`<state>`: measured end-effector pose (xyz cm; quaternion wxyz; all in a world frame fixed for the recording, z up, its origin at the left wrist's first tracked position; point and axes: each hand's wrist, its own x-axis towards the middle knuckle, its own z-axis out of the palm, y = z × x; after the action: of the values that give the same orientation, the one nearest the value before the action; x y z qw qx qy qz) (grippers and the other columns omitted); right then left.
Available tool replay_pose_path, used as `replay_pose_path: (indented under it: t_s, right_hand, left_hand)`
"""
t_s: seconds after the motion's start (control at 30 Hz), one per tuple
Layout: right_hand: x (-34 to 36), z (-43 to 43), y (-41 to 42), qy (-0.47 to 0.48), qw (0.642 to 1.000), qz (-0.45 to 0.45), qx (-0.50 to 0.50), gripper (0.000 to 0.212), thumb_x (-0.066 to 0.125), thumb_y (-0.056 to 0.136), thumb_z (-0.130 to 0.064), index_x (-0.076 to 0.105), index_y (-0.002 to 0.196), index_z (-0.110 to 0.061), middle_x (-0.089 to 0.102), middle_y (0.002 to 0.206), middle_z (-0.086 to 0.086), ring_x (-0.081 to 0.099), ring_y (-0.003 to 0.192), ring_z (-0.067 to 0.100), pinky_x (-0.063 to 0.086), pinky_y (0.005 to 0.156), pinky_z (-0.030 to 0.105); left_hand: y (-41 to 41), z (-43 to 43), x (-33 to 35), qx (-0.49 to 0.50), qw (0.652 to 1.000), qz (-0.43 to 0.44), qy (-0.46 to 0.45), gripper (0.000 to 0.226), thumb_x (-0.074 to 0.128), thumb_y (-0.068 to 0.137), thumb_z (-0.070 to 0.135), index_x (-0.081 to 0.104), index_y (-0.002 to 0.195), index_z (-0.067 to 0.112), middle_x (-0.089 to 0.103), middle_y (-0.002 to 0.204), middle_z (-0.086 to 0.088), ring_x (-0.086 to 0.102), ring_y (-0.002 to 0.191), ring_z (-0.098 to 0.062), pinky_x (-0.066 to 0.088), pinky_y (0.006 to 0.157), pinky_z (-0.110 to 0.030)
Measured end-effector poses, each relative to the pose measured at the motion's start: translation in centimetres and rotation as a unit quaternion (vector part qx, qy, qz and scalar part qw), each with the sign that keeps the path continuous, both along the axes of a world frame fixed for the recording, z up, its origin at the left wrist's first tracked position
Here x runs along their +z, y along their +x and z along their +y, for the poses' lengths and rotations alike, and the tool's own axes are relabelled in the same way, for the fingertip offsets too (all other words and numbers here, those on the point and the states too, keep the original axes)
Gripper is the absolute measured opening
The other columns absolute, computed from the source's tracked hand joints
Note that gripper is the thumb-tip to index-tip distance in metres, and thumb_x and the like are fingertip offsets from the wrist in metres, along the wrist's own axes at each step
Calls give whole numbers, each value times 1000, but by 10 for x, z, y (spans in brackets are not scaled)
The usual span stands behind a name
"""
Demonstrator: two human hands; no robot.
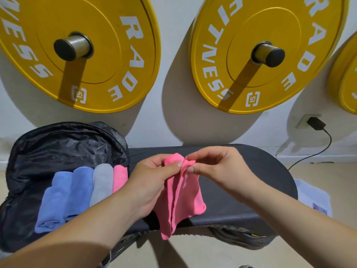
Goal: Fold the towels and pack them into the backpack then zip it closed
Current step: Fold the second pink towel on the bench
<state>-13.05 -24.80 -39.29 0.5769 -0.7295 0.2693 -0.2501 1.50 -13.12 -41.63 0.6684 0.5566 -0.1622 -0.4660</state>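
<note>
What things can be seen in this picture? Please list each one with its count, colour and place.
pink towel: one, pink, held up over the bench, hanging down
folded towels: four, two blue, one grey, one pink, side by side in the backpack
backpack: one, black, open, at the left
bench: one, black, padded, in the middle
weight plates: two in full and part of more at the right edge, yellow, on pegs on the wall
charger: one, black, in the wall socket at the right
white sheet: one, on the floor right of the bench
left hand: pinches the pink towel's top edge
right hand: pinches the same edge
</note>
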Motion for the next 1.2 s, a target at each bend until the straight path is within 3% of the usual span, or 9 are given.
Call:
replay_pose_path:
  t_s: [0.13, 0.27, 0.33, 0.4, 0.5, 0.83, 0.97, 1.1, 1.2]
  right_hand:
    - [-4, -5, 4, -134, 990, 37, -8, 8, 85, 81, -26, 78, 79, -25, 64, 91, 10, 65, 82, 27, 56, 81, 49]
    - [-7, -7, 5, -182, 981, 50, 48, 11, 74, 92, -26, 73, 82, -22, 63, 91, 4, 64, 87, 18, 53, 86, 39]
    - [-6, -6, 5, -195, 978, 58, 50, 13, 74, 92, -26, 72, 81, -19, 64, 87, 5, 64, 81, 16, 53, 80, 33]
    - [-4, -6, 6, -181, 981, 54, 38, 16, 77, 90, -26, 72, 79, -16, 68, 80, 5, 64, 73, 13, 53, 72, 33]
    - [-2, -8, 6, -130, 990, 42, 22, 18, 82, 84, -25, 70, 77, -13, 71, 72, 8, 59, 63, 9, 51, 63, 33]
    - [-1, -9, 5, -156, 984, 67, 45, 17, 77, 90, -20, 68, 77, -14, 62, 60, -12, 50, 53, -1, 42, 55, 15]
    - [-6, -6, 6, -116, 991, 61, 31, 19, 81, 85, -27, 70, 79, -14, 68, 68, -5, 55, 60, 0, 45, 60, 18]
    - [-11, -2, 8, -4, 994, 37, 99, 30, 74, 86, -46, 72, 100, -20, 75, 96, -1, 64, 89, 6, 49, 83, 28]
    - [-2, -1, 7, 57, 985, 26, 162, 46, 75, 82, -54, 73, 102, -12, 72, 97, 12, 62, 92, 16, 48, 85, 40]
  left_hand:
    - [-7, 1, 2, -57, 998, 6, -5, 22, 62, 99, 9, 74, 116, 4, 76, 110, -22, 74, 102, -30, 57, 94, -38]
    - [-3, 2, 4, -113, 993, -22, 8, 28, 50, 107, 17, 74, 119, 9, 74, 116, -21, 71, 110, -30, 53, 103, -41]
    - [-2, 4, 5, -142, 989, -49, 10, 28, 50, 107, 20, 74, 119, 10, 74, 116, -20, 72, 105, -26, 55, 97, -36]
    - [-2, 5, 6, -145, 988, -53, 7, 26, 54, 105, 20, 76, 117, 11, 75, 115, -21, 71, 101, -25, 56, 90, -33]
    - [0, 7, 7, -157, 986, -48, -3, 27, 54, 104, 16, 75, 118, 8, 74, 116, -21, 71, 108, -28, 54, 98, -37]
    - [2, 9, 10, -195, 979, -56, -3, 30, 51, 105, 19, 74, 117, 5, 74, 116, -21, 70, 107, -25, 50, 105, -42]
    - [1, 12, 9, -211, 966, -151, 4, 19, 62, 99, 9, 77, 111, 10, 77, 107, -19, 72, 99, -23, 54, 92, -35]
    - [1, 12, 11, -185, 963, -195, -1, 23, 57, 100, 3, 78, 107, 10, 76, 109, -21, 70, 112, -37, 48, 105, -51]
    - [5, 14, 25, -162, 968, -184, -57, 19, 56, 101, 6, 75, 102, 9, 76, 100, -13, 72, 99, -26, 56, 91, -34]
